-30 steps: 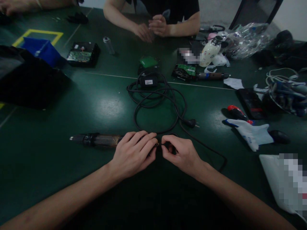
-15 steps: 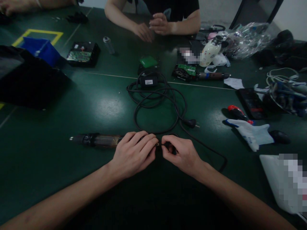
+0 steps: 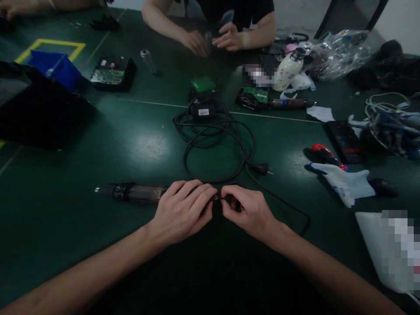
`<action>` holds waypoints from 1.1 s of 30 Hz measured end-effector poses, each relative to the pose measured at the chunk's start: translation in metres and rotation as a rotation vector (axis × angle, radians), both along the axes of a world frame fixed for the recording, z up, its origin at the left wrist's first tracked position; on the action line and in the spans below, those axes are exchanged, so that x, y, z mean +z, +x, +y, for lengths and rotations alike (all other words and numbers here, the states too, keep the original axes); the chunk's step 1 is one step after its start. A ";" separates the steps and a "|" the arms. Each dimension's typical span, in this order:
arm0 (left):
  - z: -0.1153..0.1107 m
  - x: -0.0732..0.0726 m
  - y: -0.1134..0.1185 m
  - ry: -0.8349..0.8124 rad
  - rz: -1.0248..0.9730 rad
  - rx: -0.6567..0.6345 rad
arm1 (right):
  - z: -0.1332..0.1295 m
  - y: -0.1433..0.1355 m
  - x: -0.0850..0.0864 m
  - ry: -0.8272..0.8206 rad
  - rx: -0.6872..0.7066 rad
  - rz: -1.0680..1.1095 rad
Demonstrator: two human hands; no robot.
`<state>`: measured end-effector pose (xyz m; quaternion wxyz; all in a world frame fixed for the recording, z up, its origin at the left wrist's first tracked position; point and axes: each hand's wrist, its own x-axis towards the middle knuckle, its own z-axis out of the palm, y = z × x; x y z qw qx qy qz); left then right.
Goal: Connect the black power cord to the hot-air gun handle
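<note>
An electric screwdriver (image 3: 138, 192) lies on the green table with its bit pointing left. My left hand (image 3: 185, 210) is wrapped over its rear end. Close by on the right, my right hand (image 3: 247, 210) pinches the end of a black power cable (image 3: 216, 181) between thumb and fingers, right at the screwdriver's tail. A small brassy part shows between the two hands; whether the cable end sits inside the tail cannot be made out. Loops of the cable, with a black adapter box (image 3: 203, 111) and a plug (image 3: 262, 169), lie just beyond my hands.
Hard drives (image 3: 113, 73) and a second electric screwdriver (image 3: 292, 103) lie farther back. A blue bin (image 3: 54, 70) is at left. At right are a red-black screwdriver (image 3: 328, 156), a glove (image 3: 348, 181) and a phone (image 3: 344, 142). A co-worker's hands (image 3: 229, 38) are across the table.
My hands, the screwdriver and the cable stay in place. Across the table, the co-worker's hands have moved apart, showing a small cylindrical object between them.
</note>
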<state>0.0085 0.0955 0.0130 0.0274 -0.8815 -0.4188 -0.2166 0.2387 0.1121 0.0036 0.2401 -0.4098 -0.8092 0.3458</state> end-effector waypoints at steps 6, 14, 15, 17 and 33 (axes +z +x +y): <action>0.000 -0.001 0.000 -0.003 -0.017 0.011 | 0.000 0.000 0.000 0.000 0.001 0.004; 0.000 0.000 -0.001 -0.005 -0.006 0.002 | -0.001 0.000 0.001 -0.022 -0.006 -0.006; 0.000 0.000 0.000 -0.005 -0.007 0.004 | -0.001 0.000 0.001 -0.026 -0.006 -0.007; 0.000 0.000 0.000 -0.004 0.001 -0.004 | -0.001 0.000 0.001 -0.029 -0.004 -0.008; 0.001 -0.002 0.001 0.016 0.010 0.015 | 0.000 0.000 0.000 0.008 0.005 -0.016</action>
